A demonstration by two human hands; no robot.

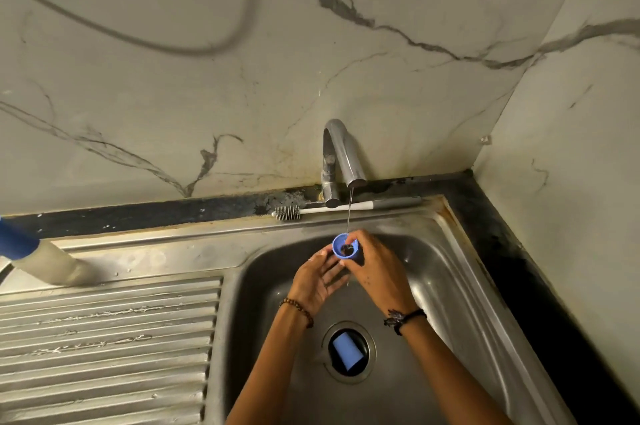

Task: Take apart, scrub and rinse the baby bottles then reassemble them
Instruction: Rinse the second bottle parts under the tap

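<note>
Blue collar (341, 244) opening up, under tap (341, 154)

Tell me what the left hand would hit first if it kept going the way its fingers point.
The left hand points up and right, toward the blue ring held by the right hand. It would likely meet that ring, or the right hand's fingers, first; depth is unclear.

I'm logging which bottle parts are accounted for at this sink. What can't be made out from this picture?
- Blue ring, head view: the right hand covers its far side; whether a teat sits inside cannot be told.
- Bottle on the drainboard: cut off by the left edge; its top is unseen.
- Blue cap in the drain: partly sunk in the dark opening.
- Brush: the tap hides part of its handle.
</note>
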